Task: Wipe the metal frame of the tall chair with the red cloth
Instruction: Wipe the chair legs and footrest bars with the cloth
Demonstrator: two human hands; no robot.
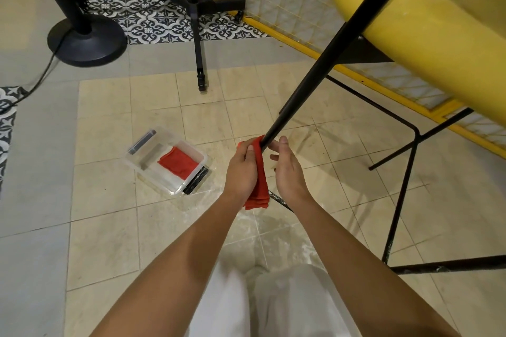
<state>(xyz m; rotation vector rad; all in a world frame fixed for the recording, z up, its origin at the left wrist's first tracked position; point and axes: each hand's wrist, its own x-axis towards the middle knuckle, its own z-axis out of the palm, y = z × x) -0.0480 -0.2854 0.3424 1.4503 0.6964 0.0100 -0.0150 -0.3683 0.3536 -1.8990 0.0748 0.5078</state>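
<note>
The tall chair has a yellow seat at the upper right and a black metal frame. One black leg slants down from the top right to the middle of the view. My left hand grips the red cloth, which is wrapped against the leg's lower part and hangs down folded. My right hand is just right of the cloth, its thumb and fingers curled towards the leg beside it. More black frame bars stand to the right.
A clear plastic box with another red cloth inside sits on the tiled floor to the left. A black round stand base with a cable and a thin black tripod leg stand behind. A yellow-edged mesh panel runs along the back.
</note>
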